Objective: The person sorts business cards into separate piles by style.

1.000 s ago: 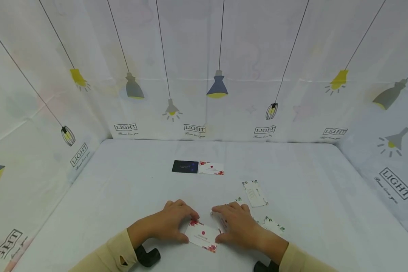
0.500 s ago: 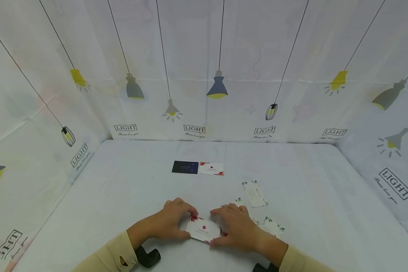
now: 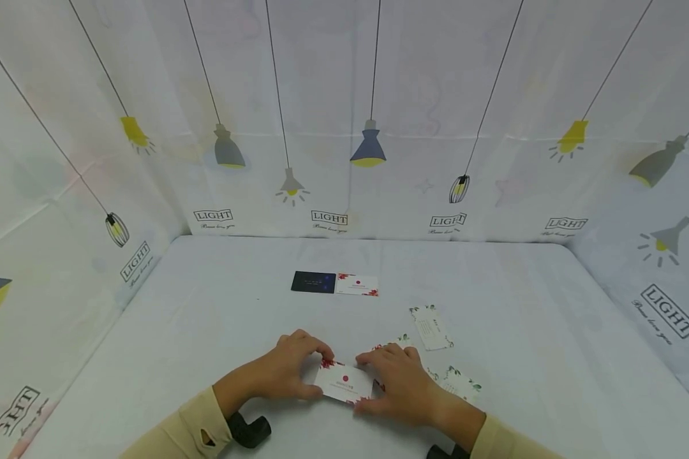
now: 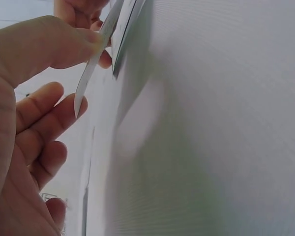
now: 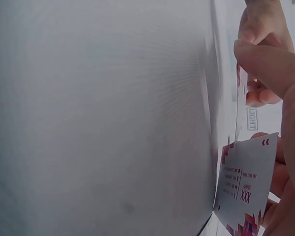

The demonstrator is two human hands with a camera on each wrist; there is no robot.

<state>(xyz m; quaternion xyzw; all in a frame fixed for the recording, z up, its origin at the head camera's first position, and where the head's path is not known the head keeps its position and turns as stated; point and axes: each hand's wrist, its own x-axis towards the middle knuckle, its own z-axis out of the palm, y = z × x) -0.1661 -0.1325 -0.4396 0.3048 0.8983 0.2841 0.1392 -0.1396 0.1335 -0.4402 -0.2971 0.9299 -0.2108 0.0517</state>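
In the head view a white business card (image 3: 343,382) with red flowers lies between both hands. My left hand (image 3: 289,366) pinches its left end, thumb near and fingertips far; the left wrist view shows this card (image 4: 92,66) slightly bent and tilted off the table. The right hand (image 3: 399,386) grips its right end, with the thumb (image 5: 265,61) at its near edge. A second business card (image 5: 248,182), printed with text and a red-purple pattern, stands tilted against the right fingers; in the head view that hand mostly hides it.
At the back lie a black card (image 3: 313,282) and a red-flowered card (image 3: 357,285), side by side. White cards with green leaves (image 3: 432,327) lie beyond and right of the right hand, one (image 3: 459,384) partly covered by it. Lamp-printed cloth (image 3: 344,178) surrounds the white table (image 3: 522,319).
The red-flowered card has moved slightly away from me and turned straighter. My left hand shifted a little forward with it; the right thumb moved left along its near edge.
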